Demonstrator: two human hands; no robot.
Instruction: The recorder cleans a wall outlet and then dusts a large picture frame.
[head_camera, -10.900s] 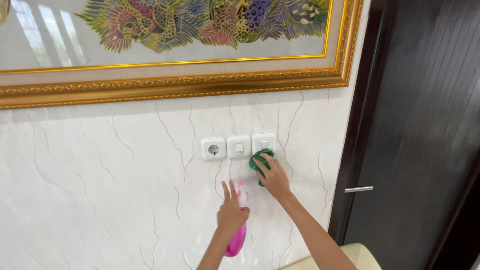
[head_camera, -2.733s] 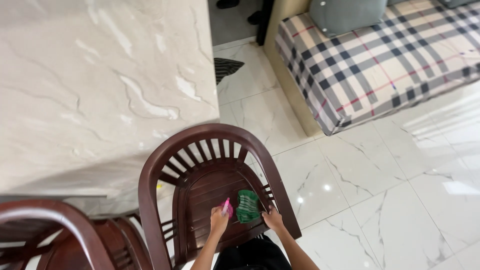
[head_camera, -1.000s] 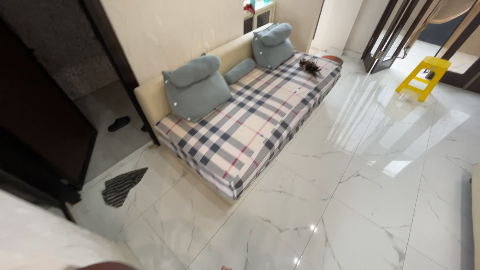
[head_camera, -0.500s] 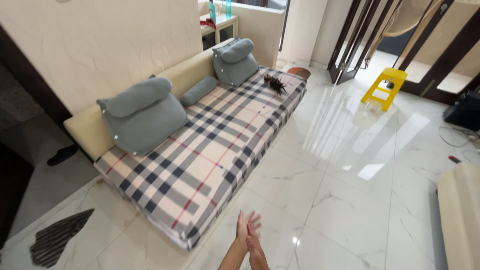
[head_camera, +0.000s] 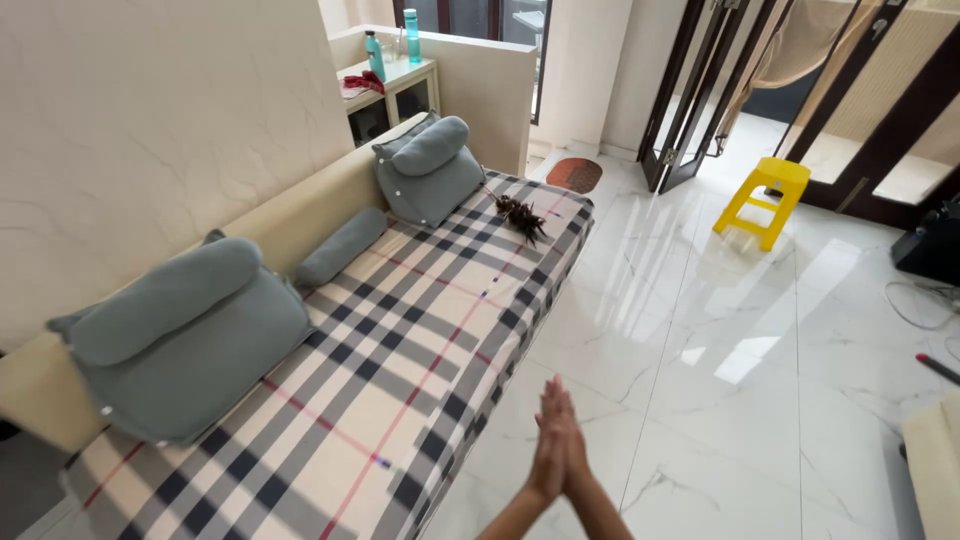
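Since half a second ago the view has swung further along the daybed (head_camera: 400, 340), bringing the far doors and the yellow stool (head_camera: 765, 198) closer to the middle, and the hands have come up a little higher in the lower part of the picture. The left hand (head_camera: 549, 440) and right hand (head_camera: 572, 445) are pressed flat together, palm to palm, fingers straight and pointing up; they hold nothing. They hang over the white marble floor (head_camera: 720, 400), just beside the daybed's near long edge.

On the checked mattress lie grey-blue cushions (head_camera: 180, 340) at the near end, a small bolster (head_camera: 340, 245) in the middle, more cushions (head_camera: 430, 170) at the far end, and a dark feather duster (head_camera: 520, 215) near the far edge. Behind the daybed, a low cabinet (head_camera: 395, 90) carries a teal bottle (head_camera: 408, 22) and a red cloth (head_camera: 365, 82).

The floor between daybed and stool lies open. A brown oval mat (head_camera: 575, 173) sits at the far doorway; a black box (head_camera: 930, 245) with cables stands at the right edge.
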